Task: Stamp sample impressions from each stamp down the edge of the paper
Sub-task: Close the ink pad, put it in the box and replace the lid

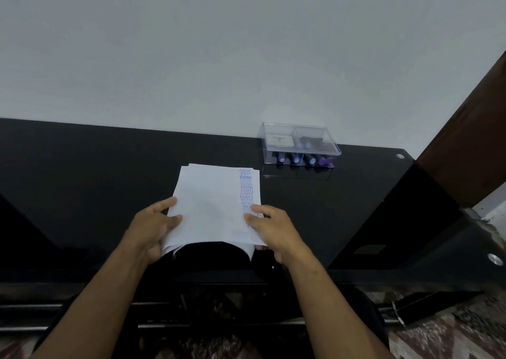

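I am gripping the paper stack's [210, 208] left edge with my left hand [153, 230], thumb curled over; my right hand [269, 228] is pinching the stamped right edge. Stamps [302, 159] are sitting boxed beyond. Stamping looks finished; I judge squaring and setting down comes next.

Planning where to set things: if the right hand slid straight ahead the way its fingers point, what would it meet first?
Only the stamped paper that the right hand already grips; beyond it, bare desk.
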`<action>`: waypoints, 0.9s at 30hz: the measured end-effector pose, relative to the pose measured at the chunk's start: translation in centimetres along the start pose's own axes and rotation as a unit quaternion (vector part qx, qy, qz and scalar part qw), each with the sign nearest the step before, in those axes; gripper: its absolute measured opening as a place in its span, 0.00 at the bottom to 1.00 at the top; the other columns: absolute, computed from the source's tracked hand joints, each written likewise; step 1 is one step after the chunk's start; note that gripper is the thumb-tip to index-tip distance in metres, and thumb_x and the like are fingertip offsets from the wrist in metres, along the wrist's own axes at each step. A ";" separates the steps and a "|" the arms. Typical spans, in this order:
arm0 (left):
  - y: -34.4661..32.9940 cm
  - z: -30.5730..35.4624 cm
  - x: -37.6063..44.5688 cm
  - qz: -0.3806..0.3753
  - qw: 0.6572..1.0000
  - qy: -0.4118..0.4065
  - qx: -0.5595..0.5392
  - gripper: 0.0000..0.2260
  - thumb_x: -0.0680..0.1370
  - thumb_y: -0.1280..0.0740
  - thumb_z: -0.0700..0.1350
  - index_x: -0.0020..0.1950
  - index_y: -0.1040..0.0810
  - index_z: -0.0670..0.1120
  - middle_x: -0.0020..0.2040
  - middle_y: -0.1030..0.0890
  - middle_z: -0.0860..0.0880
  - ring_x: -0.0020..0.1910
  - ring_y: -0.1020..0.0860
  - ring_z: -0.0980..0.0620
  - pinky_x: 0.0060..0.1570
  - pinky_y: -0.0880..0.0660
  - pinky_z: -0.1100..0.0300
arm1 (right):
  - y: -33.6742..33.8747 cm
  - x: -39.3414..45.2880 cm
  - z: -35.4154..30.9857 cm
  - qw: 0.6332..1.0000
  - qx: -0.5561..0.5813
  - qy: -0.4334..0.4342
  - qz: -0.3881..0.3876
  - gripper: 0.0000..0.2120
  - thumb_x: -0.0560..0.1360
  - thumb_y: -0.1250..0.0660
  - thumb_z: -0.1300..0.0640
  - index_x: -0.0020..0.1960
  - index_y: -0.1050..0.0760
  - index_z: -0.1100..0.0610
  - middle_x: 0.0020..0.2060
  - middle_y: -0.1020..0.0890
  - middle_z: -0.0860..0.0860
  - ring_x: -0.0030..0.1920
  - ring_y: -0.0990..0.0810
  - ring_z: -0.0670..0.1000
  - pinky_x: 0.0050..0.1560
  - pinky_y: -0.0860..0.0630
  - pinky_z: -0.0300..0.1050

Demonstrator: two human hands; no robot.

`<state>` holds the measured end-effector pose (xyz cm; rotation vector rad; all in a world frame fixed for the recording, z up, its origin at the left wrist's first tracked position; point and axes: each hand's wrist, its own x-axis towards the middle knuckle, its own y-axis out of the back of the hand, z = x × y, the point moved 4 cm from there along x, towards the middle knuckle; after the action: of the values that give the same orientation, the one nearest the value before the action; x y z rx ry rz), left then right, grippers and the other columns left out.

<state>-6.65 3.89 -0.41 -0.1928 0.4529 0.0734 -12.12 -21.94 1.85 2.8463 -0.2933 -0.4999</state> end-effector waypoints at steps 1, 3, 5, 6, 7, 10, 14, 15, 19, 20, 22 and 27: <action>0.0 0.0 0.4 0.003 1.000 -0.007 0.030 0.24 0.77 0.33 0.28 0.70 0.24 0.47 0.60 0.19 0.44 0.54 0.17 0.42 0.51 0.19 0.49 | -0.1 0.3 -0.1 1.000 -0.003 0.005 0.005 0.17 0.75 0.28 0.57 0.64 0.23 0.53 0.51 0.18 0.43 0.48 0.18 0.43 0.43 0.21 0.34; -0.3 0.4 1.1 0.001 0.990 -0.053 0.133 0.25 0.77 0.33 0.29 0.71 0.25 0.47 0.61 0.18 0.47 0.54 0.17 0.45 0.56 0.20 0.47 | -0.2 1.2 -0.3 0.999 -0.037 0.023 0.031 0.17 0.75 0.29 0.60 0.64 0.22 0.55 0.56 0.18 0.46 0.50 0.18 0.44 0.48 0.21 0.35; -1.2 1.1 1.2 -0.016 0.973 -0.092 0.210 0.22 0.76 0.36 0.29 0.64 0.20 0.50 0.54 0.15 0.50 0.50 0.15 0.47 0.55 0.19 0.47 | -0.4 2.2 -1.1 0.994 -0.091 0.045 0.045 0.20 0.76 0.29 0.61 0.68 0.25 0.57 0.62 0.22 0.48 0.54 0.21 0.45 0.52 0.25 0.35; -1.6 1.5 1.5 -0.019 0.968 -0.101 0.230 0.20 0.76 0.38 0.29 0.59 0.18 0.50 0.50 0.14 0.50 0.48 0.15 0.48 0.52 0.18 0.47 | -0.5 2.8 -1.6 0.990 -0.116 0.055 0.050 0.21 0.77 0.30 0.61 0.69 0.27 0.57 0.63 0.23 0.49 0.57 0.23 0.47 0.54 0.27 0.34; -2.0 1.9 2.0 -0.016 0.964 -0.107 0.241 0.19 0.76 0.40 0.29 0.54 0.18 0.50 0.47 0.14 0.50 0.46 0.15 0.47 0.49 0.17 0.48 | -0.5 3.3 -2.1 0.987 -0.138 0.065 0.057 0.22 0.77 0.30 0.61 0.70 0.28 0.57 0.64 0.25 0.50 0.60 0.24 0.48 0.56 0.29 0.34; -2.9 3.2 4.3 0.005 0.960 -0.118 0.254 0.17 0.74 0.43 0.28 0.48 0.19 0.43 0.44 0.14 0.47 0.45 0.15 0.43 0.42 0.18 0.51 | -0.7 5.8 -3.0 0.981 -0.164 0.075 0.071 0.23 0.78 0.32 0.62 0.72 0.30 0.57 0.64 0.27 0.52 0.64 0.26 0.51 0.58 0.33 0.34; -4.5 5.0 7.2 -0.001 0.957 -0.121 0.266 0.19 0.73 0.43 0.26 0.49 0.17 0.43 0.44 0.14 0.47 0.43 0.15 0.45 0.34 0.21 0.57 | -0.6 9.5 -3.9 0.974 -0.194 0.085 0.082 0.26 0.79 0.33 0.62 0.75 0.34 0.57 0.62 0.28 0.54 0.64 0.26 0.53 0.61 0.33 0.37; -4.8 5.4 8.0 -0.002 0.957 -0.120 0.263 0.19 0.72 0.43 0.26 0.49 0.17 0.42 0.43 0.14 0.46 0.42 0.15 0.44 0.33 0.21 0.58 | -0.7 10.3 -4.2 0.973 -0.200 0.085 0.080 0.27 0.79 0.33 0.62 0.76 0.35 0.57 0.63 0.28 0.55 0.64 0.26 0.54 0.63 0.32 0.38; -5.8 6.7 10.6 -0.006 0.960 -0.111 0.257 0.19 0.72 0.42 0.26 0.49 0.17 0.42 0.43 0.14 0.45 0.43 0.15 0.43 0.36 0.18 0.54 | -0.8 13.4 -4.8 0.966 -0.227 0.076 0.094 0.23 0.77 0.32 0.60 0.70 0.30 0.59 0.62 0.23 0.55 0.59 0.23 0.54 0.60 0.24 0.48; -6.1 6.9 11.0 -0.011 0.960 -0.111 0.256 0.19 0.72 0.42 0.26 0.50 0.17 0.42 0.44 0.14 0.45 0.43 0.15 0.43 0.39 0.17 0.51 | -0.7 14.0 -4.9 0.967 -0.223 0.082 0.097 0.18 0.76 0.32 0.61 0.66 0.26 0.59 0.60 0.21 0.54 0.55 0.21 0.52 0.54 0.23 0.43; -6.5 7.3 11.6 -0.023 0.960 -0.112 0.257 0.19 0.72 0.42 0.26 0.51 0.17 0.43 0.45 0.14 0.45 0.44 0.15 0.43 0.43 0.17 0.48 | -0.5 14.7 -5.0 0.969 -0.210 0.090 0.096 0.13 0.76 0.33 0.64 0.60 0.22 0.59 0.55 0.18 0.51 0.50 0.20 0.49 0.44 0.26 0.35; -7.7 8.3 12.4 -0.050 0.950 -0.113 0.289 0.19 0.72 0.41 0.26 0.53 0.18 0.44 0.46 0.15 0.46 0.45 0.17 0.45 0.37 0.22 0.57 | -0.1 15.6 -5.4 0.971 -0.200 0.097 0.089 0.13 0.76 0.33 0.64 0.59 0.23 0.57 0.55 0.19 0.50 0.50 0.20 0.49 0.48 0.27 0.38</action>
<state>8.91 -1.65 2.68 0.3671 0.2203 -0.1361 4.16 -24.44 1.94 2.4238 -0.3618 -0.2105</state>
